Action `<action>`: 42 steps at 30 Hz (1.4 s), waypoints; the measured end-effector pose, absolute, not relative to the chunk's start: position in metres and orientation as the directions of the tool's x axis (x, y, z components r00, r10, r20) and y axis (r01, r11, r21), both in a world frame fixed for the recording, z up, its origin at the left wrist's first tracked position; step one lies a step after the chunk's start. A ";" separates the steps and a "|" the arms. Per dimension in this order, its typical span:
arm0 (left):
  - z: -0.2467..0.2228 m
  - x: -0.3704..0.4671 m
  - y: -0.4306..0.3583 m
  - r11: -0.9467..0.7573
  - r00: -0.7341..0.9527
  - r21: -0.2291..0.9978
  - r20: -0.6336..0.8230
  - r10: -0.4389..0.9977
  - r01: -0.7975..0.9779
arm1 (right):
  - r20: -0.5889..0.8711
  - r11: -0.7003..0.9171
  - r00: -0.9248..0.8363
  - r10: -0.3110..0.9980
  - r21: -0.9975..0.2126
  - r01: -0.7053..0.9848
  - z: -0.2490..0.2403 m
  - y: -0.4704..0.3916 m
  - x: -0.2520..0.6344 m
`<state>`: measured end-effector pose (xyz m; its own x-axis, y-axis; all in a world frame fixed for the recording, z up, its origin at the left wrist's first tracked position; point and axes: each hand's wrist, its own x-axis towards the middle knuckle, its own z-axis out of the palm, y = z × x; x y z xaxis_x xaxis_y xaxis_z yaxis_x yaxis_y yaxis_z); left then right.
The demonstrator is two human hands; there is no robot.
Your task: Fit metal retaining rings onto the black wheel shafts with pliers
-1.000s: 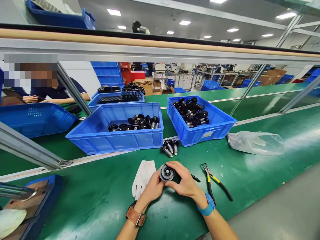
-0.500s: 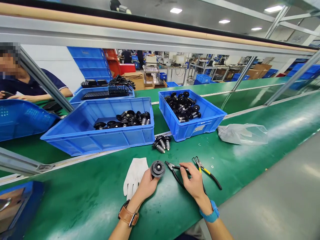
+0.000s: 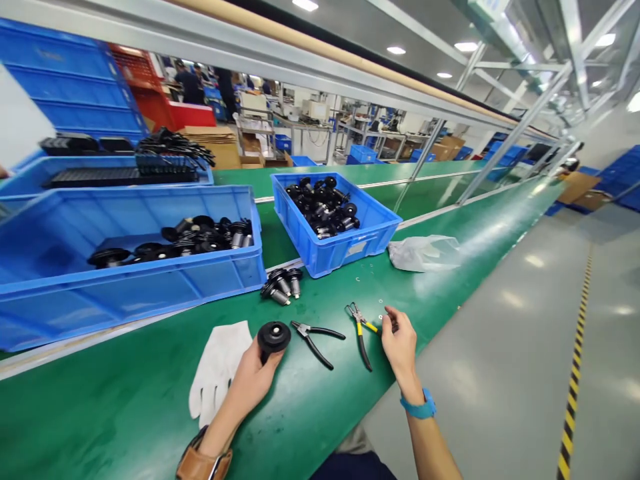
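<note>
A round black part (image 3: 274, 337) is gripped in my left hand (image 3: 253, 377), its disc facing up. My right hand (image 3: 399, 339) is at the right handle of the yellow-and-black pliers (image 3: 360, 327), its fingers curled; the handle's end is hidden by them. Between my hands, the black-handled pliers (image 3: 316, 340) lie spread on the green table. A white glove (image 3: 220, 363) lies flat beside my left hand, partly under the forearm. Several black-and-silver parts (image 3: 283, 285) form a small heap in front of the boxes. Small rings (image 3: 381, 317) lie beyond my right hand.
Two blue boxes, one at left (image 3: 135, 287) and one at centre (image 3: 345, 257), hold many black parts. A clear plastic bag (image 3: 425, 253) lies right of them. Black items fill a tray (image 3: 206, 177) behind. A metal frame (image 3: 425, 150) spans the table (image 3: 150, 413).
My right hand has left the black-handled pliers and moved right to the yellow-and-black pliers. The view has turned right. The disc in my left hand has tilted.
</note>
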<state>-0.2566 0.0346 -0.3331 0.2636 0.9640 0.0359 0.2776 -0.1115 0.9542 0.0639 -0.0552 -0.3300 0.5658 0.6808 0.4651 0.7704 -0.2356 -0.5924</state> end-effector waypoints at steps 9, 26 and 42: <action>-0.333 -0.259 0.038 -0.090 0.240 0.943 0.010 0.971 0.322 | 0.308 -0.286 0.412 0.858 -0.379 0.880 -0.329 -0.067 0.088; -0.325 -0.246 0.021 -0.018 0.288 0.981 -0.040 0.957 0.195 | 0.375 0.075 -0.028 0.926 -0.112 0.991 -0.329 -0.167 0.098; -0.315 -0.242 0.018 0.043 0.283 0.994 -0.070 0.957 0.100 | 0.526 0.415 -0.274 0.805 -0.171 0.893 -0.321 -0.173 0.053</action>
